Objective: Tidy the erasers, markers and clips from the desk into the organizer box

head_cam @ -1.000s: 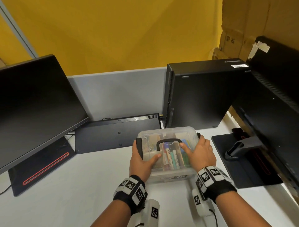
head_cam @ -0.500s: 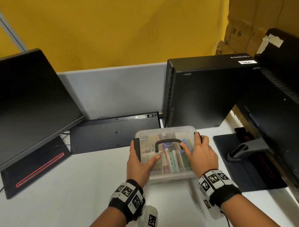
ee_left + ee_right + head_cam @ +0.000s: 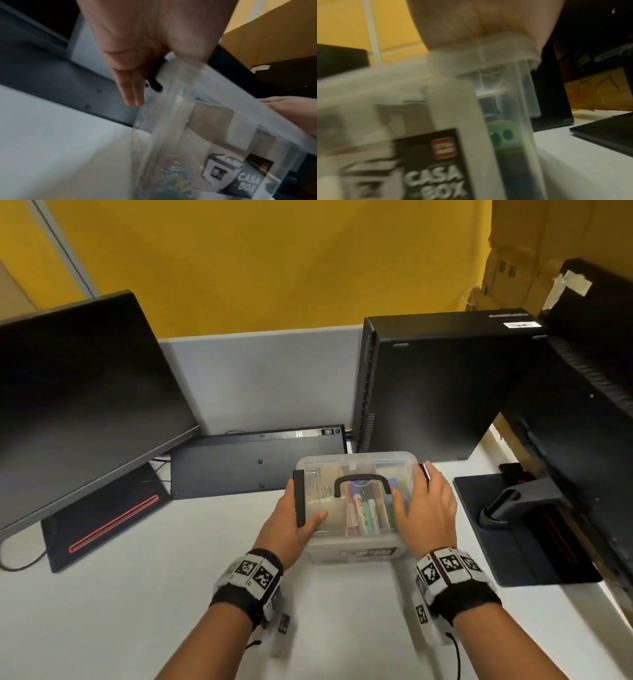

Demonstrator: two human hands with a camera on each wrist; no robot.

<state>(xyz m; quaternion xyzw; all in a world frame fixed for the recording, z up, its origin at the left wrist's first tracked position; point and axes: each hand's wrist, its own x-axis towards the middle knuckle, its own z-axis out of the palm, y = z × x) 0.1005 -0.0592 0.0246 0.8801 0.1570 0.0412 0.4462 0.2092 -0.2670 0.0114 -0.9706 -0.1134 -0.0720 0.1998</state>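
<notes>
The clear organizer box (image 3: 356, 458) stands lidded on the white desk, with a black carry handle (image 3: 361, 482) on top. Several markers (image 3: 363, 513) show through the lid. My left hand (image 3: 291, 522) rests against the box's left side by the black latch (image 3: 299, 498), thumb on the lid. In the left wrist view the fingers (image 3: 132, 86) lie straight beside that latch (image 3: 155, 83), and blurred coloured clips (image 3: 171, 180) sit low in the box. My right hand (image 3: 424, 508) lies flat on the lid's right part. The right wrist view shows its palm (image 3: 479, 27) on the lid above a green piece (image 3: 503, 134).
A dark monitor (image 3: 85, 405) stands at the left, and a keyboard (image 3: 257, 460) leans against the grey partition behind the box. A black computer tower (image 3: 445, 388) is close behind on the right. A second monitor's base (image 3: 513, 535) lies beside the box's right side.
Both hands stay on the box. My right hand has slid further over the lid toward the right latch, and my left thumb has drawn back toward the left edge.
</notes>
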